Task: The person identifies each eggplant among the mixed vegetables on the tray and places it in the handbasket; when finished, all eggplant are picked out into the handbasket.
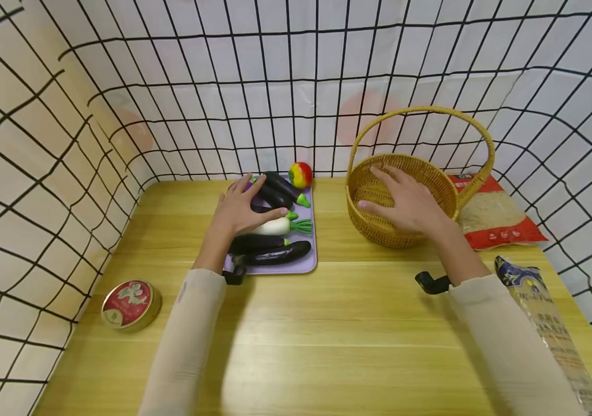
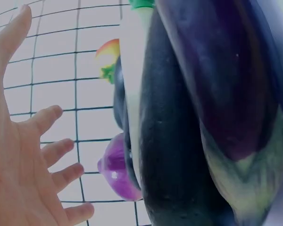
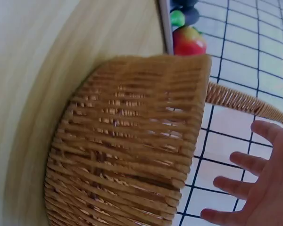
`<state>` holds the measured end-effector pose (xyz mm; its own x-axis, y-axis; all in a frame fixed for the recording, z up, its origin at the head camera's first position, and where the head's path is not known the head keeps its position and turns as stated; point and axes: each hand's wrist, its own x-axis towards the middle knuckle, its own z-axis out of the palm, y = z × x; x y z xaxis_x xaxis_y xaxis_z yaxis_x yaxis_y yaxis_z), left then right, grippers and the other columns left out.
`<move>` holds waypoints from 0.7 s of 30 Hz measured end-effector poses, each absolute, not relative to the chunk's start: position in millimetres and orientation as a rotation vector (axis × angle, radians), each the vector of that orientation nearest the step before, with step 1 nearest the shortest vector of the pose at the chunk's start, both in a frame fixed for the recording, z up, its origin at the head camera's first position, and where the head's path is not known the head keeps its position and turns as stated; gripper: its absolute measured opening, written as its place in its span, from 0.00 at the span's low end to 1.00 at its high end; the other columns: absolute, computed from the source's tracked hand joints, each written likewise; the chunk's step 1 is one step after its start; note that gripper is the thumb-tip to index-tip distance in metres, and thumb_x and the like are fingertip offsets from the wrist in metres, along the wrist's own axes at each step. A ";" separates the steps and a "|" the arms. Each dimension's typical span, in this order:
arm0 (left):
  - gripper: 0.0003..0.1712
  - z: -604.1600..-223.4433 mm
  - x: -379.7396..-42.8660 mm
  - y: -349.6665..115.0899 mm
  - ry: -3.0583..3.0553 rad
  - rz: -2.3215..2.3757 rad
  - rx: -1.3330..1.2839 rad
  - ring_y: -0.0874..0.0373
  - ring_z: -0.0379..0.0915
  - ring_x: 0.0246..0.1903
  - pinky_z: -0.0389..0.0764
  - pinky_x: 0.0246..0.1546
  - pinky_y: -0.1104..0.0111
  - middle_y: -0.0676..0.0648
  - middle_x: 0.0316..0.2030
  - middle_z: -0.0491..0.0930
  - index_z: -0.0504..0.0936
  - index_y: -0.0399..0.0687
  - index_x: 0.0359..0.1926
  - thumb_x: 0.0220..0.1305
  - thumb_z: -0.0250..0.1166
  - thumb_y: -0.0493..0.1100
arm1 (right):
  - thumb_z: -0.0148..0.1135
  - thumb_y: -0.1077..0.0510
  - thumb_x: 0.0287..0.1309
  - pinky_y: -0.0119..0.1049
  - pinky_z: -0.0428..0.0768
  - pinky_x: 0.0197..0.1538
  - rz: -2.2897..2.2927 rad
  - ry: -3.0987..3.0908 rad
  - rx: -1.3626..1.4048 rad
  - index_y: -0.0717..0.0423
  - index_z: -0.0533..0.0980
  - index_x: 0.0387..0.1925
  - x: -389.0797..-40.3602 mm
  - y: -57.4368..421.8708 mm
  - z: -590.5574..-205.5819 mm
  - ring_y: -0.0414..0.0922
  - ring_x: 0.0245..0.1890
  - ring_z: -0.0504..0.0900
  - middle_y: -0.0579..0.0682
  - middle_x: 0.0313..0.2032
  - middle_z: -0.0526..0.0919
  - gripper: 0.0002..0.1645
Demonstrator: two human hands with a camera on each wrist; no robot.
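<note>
My left hand, fingers spread, empty, hovers above the tray; my right hand likewise above the right-side basket.

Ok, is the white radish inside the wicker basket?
No, the white radish lies on the purple tray beside dark eggplants.

A long cream fabric left sleeve bears a small, faint grey marking; the long cream right sleeve matches. Beside their ends jut a blocky black wrist device and a hooked black one, respectively.
</note>
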<state>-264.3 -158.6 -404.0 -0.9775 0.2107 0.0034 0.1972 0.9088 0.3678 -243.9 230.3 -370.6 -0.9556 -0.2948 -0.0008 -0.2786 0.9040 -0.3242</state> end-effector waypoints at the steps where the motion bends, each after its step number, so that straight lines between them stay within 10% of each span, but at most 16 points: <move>1: 0.64 -403.4 -262.4 -160.3 3.028 0.616 0.336 0.38 0.40 0.81 0.45 0.78 0.36 0.46 0.83 0.43 0.48 0.71 0.83 0.50 0.53 0.89 | 0.46 0.17 0.62 0.79 0.50 0.71 -0.528 3.019 -0.469 0.34 0.44 0.83 -241.6 229.2 -371.2 0.66 0.80 0.48 0.57 0.83 0.45 0.57; 21: 0.52 -430.6 -238.4 -211.0 2.921 1.139 0.175 0.36 0.55 0.76 0.62 0.73 0.37 0.40 0.79 0.57 0.60 0.56 0.80 0.64 0.59 0.76 | 0.61 0.32 0.67 0.61 0.69 0.72 -1.131 2.810 -0.675 0.39 0.64 0.77 -191.2 174.1 -403.4 0.56 0.72 0.69 0.49 0.74 0.69 0.43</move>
